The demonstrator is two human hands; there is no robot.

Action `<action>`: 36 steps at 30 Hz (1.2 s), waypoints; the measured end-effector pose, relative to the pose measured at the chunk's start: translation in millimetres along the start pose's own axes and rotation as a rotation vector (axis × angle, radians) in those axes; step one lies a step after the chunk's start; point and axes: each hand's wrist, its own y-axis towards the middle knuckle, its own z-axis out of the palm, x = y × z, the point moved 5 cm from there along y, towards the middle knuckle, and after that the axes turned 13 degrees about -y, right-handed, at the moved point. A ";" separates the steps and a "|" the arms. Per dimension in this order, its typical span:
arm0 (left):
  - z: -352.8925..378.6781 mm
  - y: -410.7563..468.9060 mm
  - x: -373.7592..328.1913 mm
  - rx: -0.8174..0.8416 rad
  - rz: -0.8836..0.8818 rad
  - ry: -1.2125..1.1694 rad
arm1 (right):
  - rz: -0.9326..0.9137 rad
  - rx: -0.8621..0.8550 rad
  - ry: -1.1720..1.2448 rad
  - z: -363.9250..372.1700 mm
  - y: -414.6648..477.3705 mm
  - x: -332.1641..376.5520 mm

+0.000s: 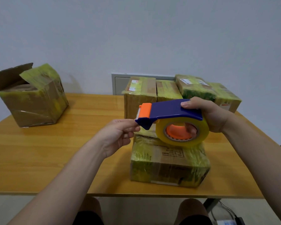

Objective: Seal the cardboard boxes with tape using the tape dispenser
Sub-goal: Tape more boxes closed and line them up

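we hold the dispenser (167,111) up over the near box (169,166), clear of its top and not yet on it. our right hand (212,114) has it firmly: thumb on the blue cover, fingers curled through the orange core of the roll (201,132). our left hand (118,135) comes in from the other side, thumb and forefinger pinched narrow at the blue nose just under the orange blade guard. the tape is clear, so we cannot tell whether its free end is already between the fingertips or still stuck to the nose. we judge this to be the step of finding and drawing out the tape end before a strip goes down. the near box sits on the table (55,151) towards our right, flaps down and already shiny with yellowish tape. next we will likely need to pull out a short length, press it onto the far edge of the box, then draw the dispenser along the seam while the left hand steadies the box. an open box (31,98) waits at the far left with its flaps up, and a row of taped boxes (139,95) stands against the wall.
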 end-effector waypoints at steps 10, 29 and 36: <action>-4.3 -0.2 10.6 -0.019 -0.034 -0.046 | 0.206 0.097 -0.100 -3.8 0.8 16.6; -2.3 -13.0 3.5 -0.050 0.061 0.119 | 0.360 0.114 -0.210 -5.7 9.2 30.8; 0.5 -15.8 -5.8 -0.181 0.141 0.496 | 0.387 0.141 -0.285 2.1 13.6 28.1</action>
